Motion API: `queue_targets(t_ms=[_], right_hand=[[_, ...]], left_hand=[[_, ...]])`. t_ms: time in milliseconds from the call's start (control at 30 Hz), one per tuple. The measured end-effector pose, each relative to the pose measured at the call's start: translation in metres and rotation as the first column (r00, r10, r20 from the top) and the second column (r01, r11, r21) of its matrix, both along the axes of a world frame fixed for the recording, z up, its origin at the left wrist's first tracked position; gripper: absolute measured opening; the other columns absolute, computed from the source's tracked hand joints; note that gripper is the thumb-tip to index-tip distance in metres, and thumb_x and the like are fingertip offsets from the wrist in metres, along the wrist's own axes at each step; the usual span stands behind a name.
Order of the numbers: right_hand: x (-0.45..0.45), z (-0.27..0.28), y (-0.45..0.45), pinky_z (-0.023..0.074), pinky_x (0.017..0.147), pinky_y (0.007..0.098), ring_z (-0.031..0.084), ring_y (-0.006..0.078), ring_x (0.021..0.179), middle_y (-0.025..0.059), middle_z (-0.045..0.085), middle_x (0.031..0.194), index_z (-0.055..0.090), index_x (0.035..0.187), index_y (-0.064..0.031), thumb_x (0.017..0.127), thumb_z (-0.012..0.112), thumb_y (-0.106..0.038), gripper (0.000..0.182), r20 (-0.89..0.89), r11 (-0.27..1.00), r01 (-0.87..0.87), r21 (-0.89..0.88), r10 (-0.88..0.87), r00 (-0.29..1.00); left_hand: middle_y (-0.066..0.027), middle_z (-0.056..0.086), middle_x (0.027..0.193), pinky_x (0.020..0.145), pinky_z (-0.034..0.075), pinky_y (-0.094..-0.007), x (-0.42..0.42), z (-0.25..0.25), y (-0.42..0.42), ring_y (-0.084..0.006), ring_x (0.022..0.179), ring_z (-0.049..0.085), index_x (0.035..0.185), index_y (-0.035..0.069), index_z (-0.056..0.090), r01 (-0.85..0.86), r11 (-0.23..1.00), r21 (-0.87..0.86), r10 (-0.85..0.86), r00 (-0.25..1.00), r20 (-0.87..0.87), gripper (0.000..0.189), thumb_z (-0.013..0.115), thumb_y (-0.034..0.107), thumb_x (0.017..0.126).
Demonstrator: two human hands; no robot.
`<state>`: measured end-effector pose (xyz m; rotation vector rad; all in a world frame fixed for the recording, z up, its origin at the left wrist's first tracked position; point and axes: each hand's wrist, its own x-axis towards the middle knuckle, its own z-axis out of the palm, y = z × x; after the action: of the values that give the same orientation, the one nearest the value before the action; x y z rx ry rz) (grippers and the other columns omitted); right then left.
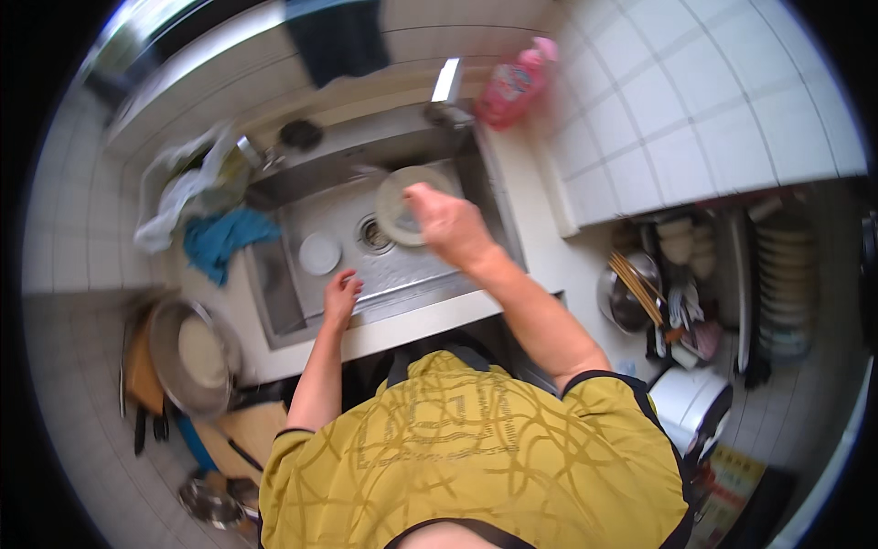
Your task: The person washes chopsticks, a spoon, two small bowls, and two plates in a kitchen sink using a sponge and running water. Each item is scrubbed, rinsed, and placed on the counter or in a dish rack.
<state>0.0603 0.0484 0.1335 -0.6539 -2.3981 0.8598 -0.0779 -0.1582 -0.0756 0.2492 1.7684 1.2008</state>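
A stainless steel sink (pixel 282 322) lies in front of me. My right hand (pixel 449 223) is closed in a fist-like shape over the right side of a pale round dish (pixel 392 206) in the basin. Its fingers are partly hidden, so whether it grips the dish cannot be told. Close to the sink's front edge is my left hand (pixel 341 296), its fingers loosely bent and apart with nothing between them. Beyond it, a small white round dish (pixel 320 254) rests on the sink floor. The drain (pixel 375 233) shows between the two dishes.
A faucet (pixel 449 96) and a pink pump bottle (pixel 514 89) stand behind the sink. To its left are a teal cloth (pixel 230 237), a plastic bag (pixel 195 182) and a large metal bowl (pixel 168 357). Chopsticks (pixel 636 285) and stacked plates (pixel 785 281) sit at right.
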Motion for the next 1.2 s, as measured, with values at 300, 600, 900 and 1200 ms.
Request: queue_targets(t_ms=[300, 600, 900, 1200], right_hand=[[0.032, -0.137, 0.005, 0.0470, 0.061, 0.0485, 0.060, 0.0384, 0.072, 0.0202, 0.061, 0.076, 0.049, 0.088, -0.0030, 0.083, 0.042, -0.015, 0.015, 0.483, 0.988, 0.142, -0.062, -0.095, 0.870], [0.016, -0.016, -0.024, 0.0491, 0.056, 0.0413, 0.062, 0.0311, 0.069, 0.0137, 0.062, 0.073, 0.050, 0.090, -0.0057, 0.084, 0.043, -0.012, 0.011, -0.061, 0.998, 0.068, 0.012, -0.068, 0.996], [0.018, -0.001, -0.019, 0.0482, 0.054, 0.0430, 0.061, 0.0346, 0.067, 0.0142, 0.060, 0.069, 0.046, 0.091, -0.0064, 0.083, 0.044, -0.013, 0.010, 0.033, 0.996, 0.087, 0.031, -0.088, 0.996], [0.112, -0.061, -0.024, 0.0444, 0.057, 0.0472, 0.057, 0.0396, 0.067, 0.0190, 0.058, 0.068, 0.047, 0.089, -0.0081, 0.088, 0.043, -0.024, 0.017, 0.226, 0.948, 0.110, -0.299, -0.041, 0.973]], left_hand=[[-0.0052, 0.062, 0.085, 0.056, 0.043, -0.0209, 0.008, 0.006, 0.015, -0.0093, 0.068, 0.054, 0.110, 0.005, 0.054, 0.122, 0.992, -0.030, -0.123, 0.992, -0.021, 0.024, 0.051, 0.012, 0.088], [-0.0033, 0.062, 0.083, 0.056, 0.043, -0.0226, 0.011, 0.006, 0.016, -0.0093, 0.066, 0.054, 0.109, 0.007, 0.055, 0.232, 0.972, -0.042, -0.235, 0.969, -0.077, 0.022, 0.051, 0.015, 0.089], [-0.0038, 0.062, 0.084, 0.055, 0.043, -0.0221, 0.001, 0.005, 0.008, -0.0098, 0.067, 0.055, 0.108, 0.006, 0.055, 0.201, 0.976, -0.086, -0.206, 0.977, -0.047, 0.022, 0.052, 0.017, 0.089], [-0.0020, 0.062, 0.082, 0.053, 0.042, -0.0223, 0.009, 0.005, 0.016, -0.0087, 0.065, 0.054, 0.107, 0.008, 0.055, 0.258, 0.957, -0.131, -0.267, 0.962, -0.054, 0.021, 0.053, 0.018, 0.089]])
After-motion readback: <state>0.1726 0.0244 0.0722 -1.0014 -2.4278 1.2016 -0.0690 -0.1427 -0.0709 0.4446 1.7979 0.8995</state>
